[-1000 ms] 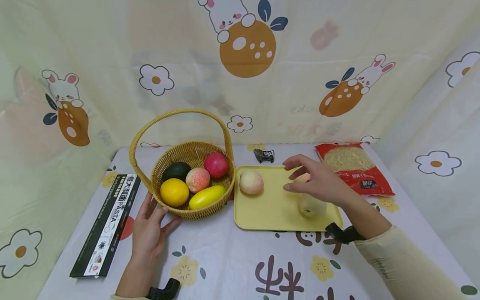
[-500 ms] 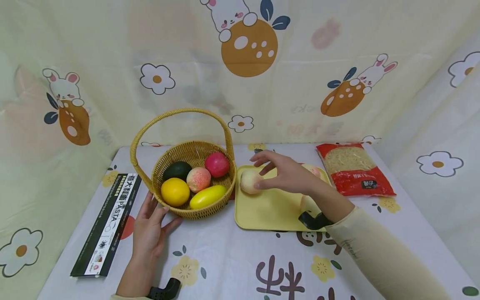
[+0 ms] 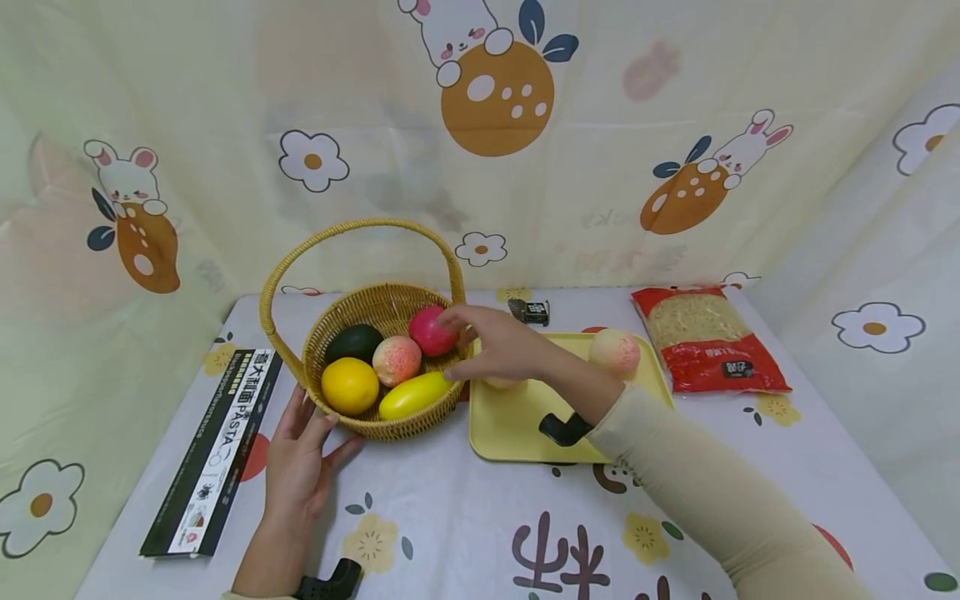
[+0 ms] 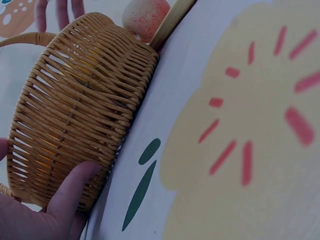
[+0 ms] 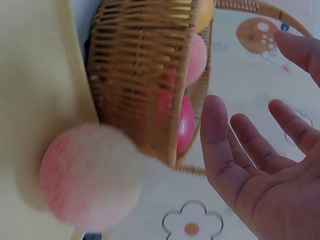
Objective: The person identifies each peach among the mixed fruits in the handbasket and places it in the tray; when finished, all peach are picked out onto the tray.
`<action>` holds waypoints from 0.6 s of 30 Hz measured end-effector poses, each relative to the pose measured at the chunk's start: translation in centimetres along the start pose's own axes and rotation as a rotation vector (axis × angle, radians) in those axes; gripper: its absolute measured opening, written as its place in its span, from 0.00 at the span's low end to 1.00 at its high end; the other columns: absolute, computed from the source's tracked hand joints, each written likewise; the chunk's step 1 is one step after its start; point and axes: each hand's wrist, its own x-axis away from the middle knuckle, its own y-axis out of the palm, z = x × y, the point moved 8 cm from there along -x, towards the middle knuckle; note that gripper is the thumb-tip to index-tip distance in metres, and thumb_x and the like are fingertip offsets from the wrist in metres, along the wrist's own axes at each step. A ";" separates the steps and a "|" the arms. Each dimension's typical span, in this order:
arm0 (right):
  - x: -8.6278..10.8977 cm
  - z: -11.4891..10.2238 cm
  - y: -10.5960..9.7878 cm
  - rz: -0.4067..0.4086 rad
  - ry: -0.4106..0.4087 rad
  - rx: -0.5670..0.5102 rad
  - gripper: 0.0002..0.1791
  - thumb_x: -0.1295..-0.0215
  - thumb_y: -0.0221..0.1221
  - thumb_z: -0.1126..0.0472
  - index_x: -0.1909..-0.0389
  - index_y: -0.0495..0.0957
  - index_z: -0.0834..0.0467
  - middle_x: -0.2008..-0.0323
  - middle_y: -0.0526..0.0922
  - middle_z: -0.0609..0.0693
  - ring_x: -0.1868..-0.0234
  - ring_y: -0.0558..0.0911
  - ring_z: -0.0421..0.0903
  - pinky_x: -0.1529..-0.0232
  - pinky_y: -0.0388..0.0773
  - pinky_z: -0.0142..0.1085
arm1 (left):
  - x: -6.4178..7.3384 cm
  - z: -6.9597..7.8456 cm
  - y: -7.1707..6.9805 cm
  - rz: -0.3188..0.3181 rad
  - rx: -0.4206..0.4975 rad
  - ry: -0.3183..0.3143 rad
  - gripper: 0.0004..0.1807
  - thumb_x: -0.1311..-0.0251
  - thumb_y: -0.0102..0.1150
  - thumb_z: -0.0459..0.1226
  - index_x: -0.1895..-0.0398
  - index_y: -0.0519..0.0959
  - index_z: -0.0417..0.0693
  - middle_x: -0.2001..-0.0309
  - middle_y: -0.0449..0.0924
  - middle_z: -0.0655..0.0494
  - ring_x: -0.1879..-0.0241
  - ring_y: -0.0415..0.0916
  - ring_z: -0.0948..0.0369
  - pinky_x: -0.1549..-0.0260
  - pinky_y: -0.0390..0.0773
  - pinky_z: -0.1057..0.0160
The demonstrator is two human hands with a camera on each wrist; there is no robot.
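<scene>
A wicker basket (image 3: pixel 397 427) holds a dark green fruit (image 3: pixel 354 344), a peach (image 3: pixel 397 360), a deep pink fruit (image 3: pixel 431 331), an orange (image 3: pixel 349 385) and a long yellow fruit (image 3: pixel 415 395). My left hand (image 3: pixel 296 467) rests against its near left side; in the left wrist view the thumb (image 4: pixel 75 187) lies along the weave. Above the basket's right rim is my right hand (image 3: pixel 502 343), fingers spread and holding nothing, overlapping the deep pink fruit in the head view. Beneath it, mostly hidden, a pale peach (image 5: pixel 92 177) sits on the yellow tray (image 3: pixel 510 437).
Another peach (image 3: pixel 615 353) is at the tray's far right; the right forearm covers part of the tray. A red bag of grain-like food (image 3: pixel 708 340) lies at right, a small black packet (image 3: pixel 529 312) behind the tray. A black pasta box (image 3: pixel 213 450) lies left of the basket.
My right hand has moved left, from over the tray's right part, past the pale peach, to the basket's right rim. The left hand and basket have stayed in place.
</scene>
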 end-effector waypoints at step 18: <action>-6.8 -1.6 3.6 -0.106 -0.007 0.210 0.37 0.39 0.74 0.53 0.29 0.73 0.55 0.32 0.79 0.55 0.34 0.76 0.53 0.28 0.75 0.47 | 0.2 0.1 0.1 -0.011 0.004 0.001 0.41 0.24 0.53 0.34 0.19 0.56 0.86 0.14 0.50 0.66 0.24 0.65 0.51 0.48 0.88 0.47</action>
